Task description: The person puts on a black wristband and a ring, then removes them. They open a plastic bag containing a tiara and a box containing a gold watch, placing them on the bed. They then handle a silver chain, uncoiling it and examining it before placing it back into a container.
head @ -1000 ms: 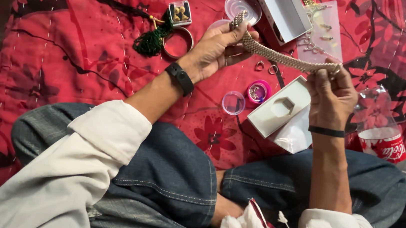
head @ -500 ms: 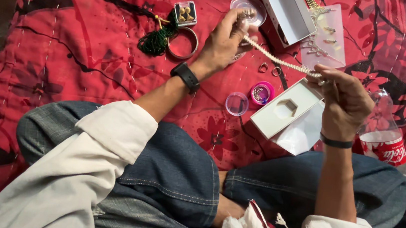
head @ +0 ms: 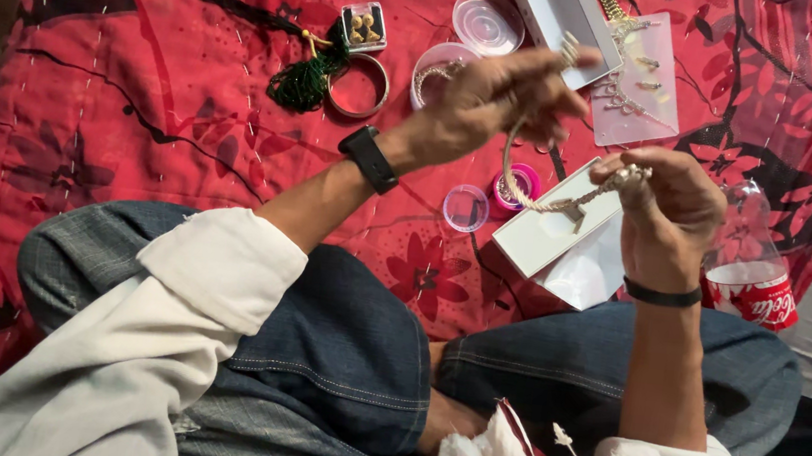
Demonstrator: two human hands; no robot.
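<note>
I sit cross-legged on a red floral quilt [head: 137, 109]. Both hands hold one pale beaded necklace [head: 539, 202], which sags in a loop between them. My left hand [head: 500, 97], with a black watch on the wrist, pinches one end above the quilt. My right hand [head: 670, 206], with a black band on the wrist, grips the other end over a white cardboard box [head: 535, 242].
On the quilt lie a green tassel on a dark cord [head: 301, 81], a metal bangle [head: 360, 88], a small clear case of earrings [head: 364, 26], round clear lids [head: 488, 22], a pink pot [head: 516, 184], an open white box [head: 550, 7] and a plastic bottle [head: 753, 275].
My hands have come closer together, so the necklace that was stretched taut now hangs slack in a loop. The left hand lifted and blurred with motion.
</note>
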